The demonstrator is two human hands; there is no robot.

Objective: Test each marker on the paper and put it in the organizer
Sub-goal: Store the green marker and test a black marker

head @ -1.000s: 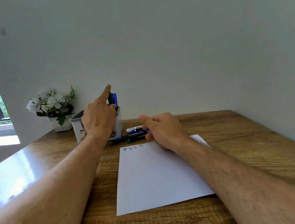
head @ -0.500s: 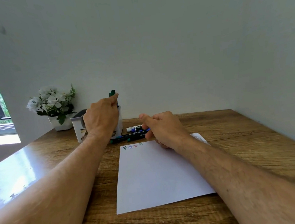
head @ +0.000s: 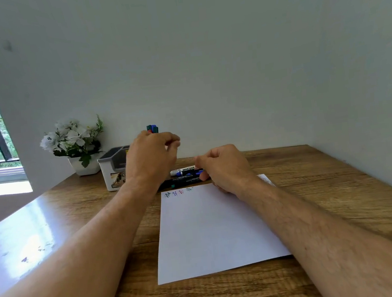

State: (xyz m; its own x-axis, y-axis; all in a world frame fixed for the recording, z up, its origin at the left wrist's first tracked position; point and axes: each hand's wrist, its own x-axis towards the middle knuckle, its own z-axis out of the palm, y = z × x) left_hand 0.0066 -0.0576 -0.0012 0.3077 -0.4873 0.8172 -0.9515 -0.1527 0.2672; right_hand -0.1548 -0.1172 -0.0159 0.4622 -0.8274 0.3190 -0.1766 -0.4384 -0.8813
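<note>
Wooden table (head: 316,183) carries white paper (head: 214,229); markers (head: 185,175) lie just beyond it. Left hand (head: 150,157) hovers before the organizer (head: 113,168), fingers loosely curled, empty. Right hand (head: 225,167) fingers touch the markers; grip unclear.

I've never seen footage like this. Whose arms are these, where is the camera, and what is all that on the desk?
No machine here: a person wears a camera on the head, looking down at their own arms. The left hand hangs empty, fingers loosely curled, in front of a white organizer with marker caps sticking out. The right hand touches loose markers lying on the wooden desk; whether it grips one I cannot tell. The paper carries small colour scribbles. A flower pot stands behind.
</note>
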